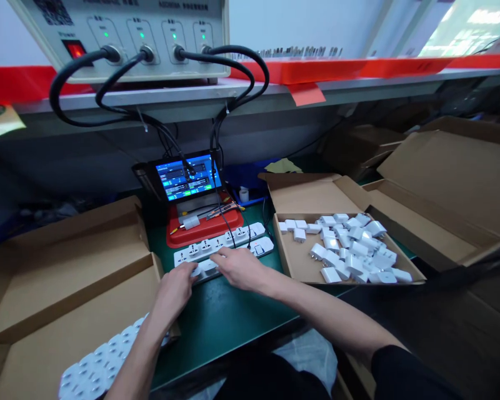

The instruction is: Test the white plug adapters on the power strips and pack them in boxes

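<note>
Two white power strips [216, 242] lie side by side on the green bench. My left hand [175, 289] rests on the left end of the nearer strip, fingers curled over a white adapter plugged there. My right hand [238, 265] lies over the middle of the same strip, fingers bent down on another white adapter [208, 266]. What the right fingers grip is mostly hidden. A small touchscreen tester [188, 179] stands just behind the strips on a red base [204, 228].
An open cardboard box [300, 261] on the right holds several loose white adapters [350, 244]. A larger open box [66, 278] on the left holds a tray of adapters [95, 366]. A grey test unit [120, 33] with black cables sits on the shelf above.
</note>
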Motion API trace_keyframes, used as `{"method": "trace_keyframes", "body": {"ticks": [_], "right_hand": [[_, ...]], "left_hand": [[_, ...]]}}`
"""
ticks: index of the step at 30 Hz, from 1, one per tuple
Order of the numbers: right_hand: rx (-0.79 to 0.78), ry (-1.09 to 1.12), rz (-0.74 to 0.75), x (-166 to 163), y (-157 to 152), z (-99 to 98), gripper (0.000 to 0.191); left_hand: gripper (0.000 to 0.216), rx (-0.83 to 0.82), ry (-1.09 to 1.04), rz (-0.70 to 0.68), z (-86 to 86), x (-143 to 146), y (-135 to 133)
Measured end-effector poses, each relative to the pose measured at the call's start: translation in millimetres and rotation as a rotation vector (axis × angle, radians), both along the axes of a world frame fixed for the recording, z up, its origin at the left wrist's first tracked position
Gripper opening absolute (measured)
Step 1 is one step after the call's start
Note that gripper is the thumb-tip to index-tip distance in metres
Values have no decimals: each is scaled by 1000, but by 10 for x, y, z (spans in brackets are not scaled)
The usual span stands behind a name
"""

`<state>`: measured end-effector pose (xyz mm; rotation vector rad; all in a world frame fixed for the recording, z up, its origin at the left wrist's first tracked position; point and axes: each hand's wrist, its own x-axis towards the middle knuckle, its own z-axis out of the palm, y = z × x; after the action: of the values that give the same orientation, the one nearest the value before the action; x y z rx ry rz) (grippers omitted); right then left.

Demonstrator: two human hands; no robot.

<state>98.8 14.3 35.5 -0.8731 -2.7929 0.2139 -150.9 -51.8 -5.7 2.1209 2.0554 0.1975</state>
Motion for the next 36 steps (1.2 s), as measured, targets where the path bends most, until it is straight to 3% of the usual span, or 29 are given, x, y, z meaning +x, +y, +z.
{"method": "trace_keyframes", "body": {"ticks": [4, 7, 12, 16, 19, 22, 25, 29, 36], "right_hand": [[-26, 79, -158, 579, 217, 105, 25], [-59, 78, -264, 855, 450, 27, 23], [-203, 219, -207, 809, 634, -254, 8], [-247, 361, -146, 752, 634, -344, 5], [-259, 464, -173, 754, 605, -293, 4], [-303, 484, -149, 654, 542, -229, 3], [-348, 459, -77, 403, 451, -220, 3], [-357, 418, -5, -14, 359, -287, 5], [-318, 296, -9, -341, 341, -366, 8]], "left_hand": [[26, 62, 47, -31, 69, 98, 19], [30, 218, 4, -77, 146, 398, 107], [18, 268, -236, -118, 120, 1038, 377], [10, 245, -366, -92, 90, 1234, 503], [9, 328, -508, -66, 141, 1147, 468], [16, 339, -641, -27, 214, 861, 346], [29, 301, -683, 61, 241, 454, 185], [25, 231, -717, 149, 173, 31, 16], [26, 166, -713, 154, 7, -95, -22]]}}
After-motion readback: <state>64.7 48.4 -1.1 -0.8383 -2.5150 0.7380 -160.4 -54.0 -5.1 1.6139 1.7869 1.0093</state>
